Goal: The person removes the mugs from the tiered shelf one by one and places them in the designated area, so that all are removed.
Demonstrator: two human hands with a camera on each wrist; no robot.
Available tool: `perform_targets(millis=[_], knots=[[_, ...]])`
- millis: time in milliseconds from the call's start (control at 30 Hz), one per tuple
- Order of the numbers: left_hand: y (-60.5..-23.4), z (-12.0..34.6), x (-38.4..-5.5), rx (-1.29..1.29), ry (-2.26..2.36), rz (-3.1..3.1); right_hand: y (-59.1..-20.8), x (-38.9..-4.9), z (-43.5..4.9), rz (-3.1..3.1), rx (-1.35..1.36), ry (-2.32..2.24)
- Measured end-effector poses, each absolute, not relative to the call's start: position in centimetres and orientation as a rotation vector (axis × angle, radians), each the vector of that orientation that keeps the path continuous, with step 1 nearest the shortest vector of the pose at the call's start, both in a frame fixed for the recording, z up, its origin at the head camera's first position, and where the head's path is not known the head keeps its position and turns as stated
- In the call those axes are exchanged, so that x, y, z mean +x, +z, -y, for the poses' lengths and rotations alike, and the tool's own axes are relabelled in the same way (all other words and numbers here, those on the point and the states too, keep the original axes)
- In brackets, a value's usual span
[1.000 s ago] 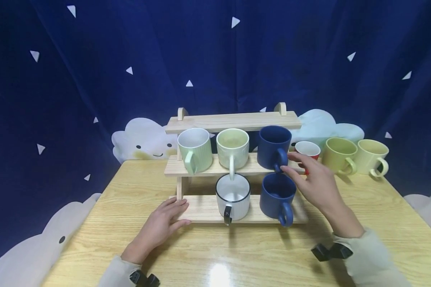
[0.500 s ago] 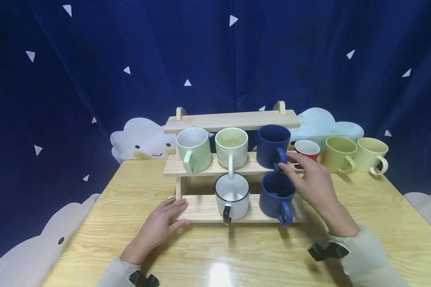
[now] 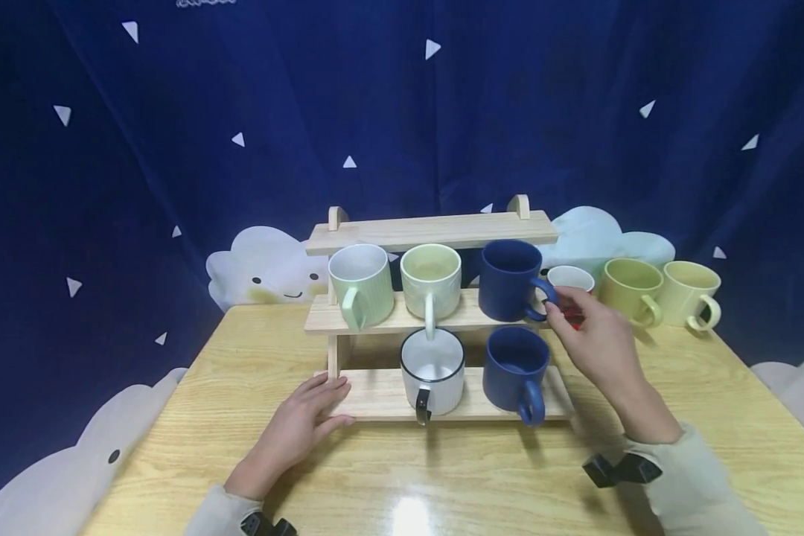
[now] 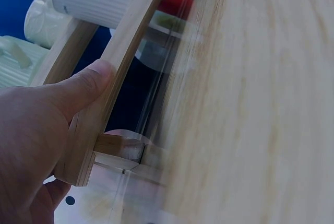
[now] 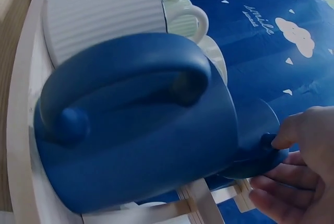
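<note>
A three-tier wooden shelf rack (image 3: 435, 232) stands on the table. My left hand (image 3: 298, 420) holds the left end of its lowest board, thumb on the front edge as the left wrist view (image 4: 31, 135) shows. At the right end of the middle board sits a dark blue mug (image 3: 505, 286). Its handle, pointing right, is pinched between the thumb and fingers of my right hand (image 3: 599, 342). Directly below stands a second dark blue mug (image 3: 509, 380), which looks large in the right wrist view (image 5: 141, 145). Beside it is a white mug (image 3: 435, 383) with a black handle.
On the middle board are a pale green mug (image 3: 368, 290) and a cream-green mug (image 3: 435, 279). A red cup (image 3: 572, 279) with a white inside, an olive-green mug (image 3: 623, 290) and a pale yellow mug (image 3: 683, 298) stand on the table, right of the rack.
The upper blue mug's handle has swung from pointing forward to pointing right, and my right hand has shifted slightly right with it. My left hand stays on the rack.
</note>
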State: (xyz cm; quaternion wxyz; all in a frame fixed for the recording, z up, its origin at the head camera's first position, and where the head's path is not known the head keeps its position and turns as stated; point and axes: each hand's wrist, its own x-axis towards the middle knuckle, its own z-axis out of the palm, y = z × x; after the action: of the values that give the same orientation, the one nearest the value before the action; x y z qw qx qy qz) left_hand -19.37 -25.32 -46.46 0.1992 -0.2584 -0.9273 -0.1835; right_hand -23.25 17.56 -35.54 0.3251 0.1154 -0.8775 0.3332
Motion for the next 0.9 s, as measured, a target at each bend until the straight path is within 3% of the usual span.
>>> perform_targets(millis=[900], knots=[[-46.54, 25.36, -19.37, -0.743, -0.509, 2.578, -35.20, -23.59, -18.60, 2.324, 0.406, 1.222]])
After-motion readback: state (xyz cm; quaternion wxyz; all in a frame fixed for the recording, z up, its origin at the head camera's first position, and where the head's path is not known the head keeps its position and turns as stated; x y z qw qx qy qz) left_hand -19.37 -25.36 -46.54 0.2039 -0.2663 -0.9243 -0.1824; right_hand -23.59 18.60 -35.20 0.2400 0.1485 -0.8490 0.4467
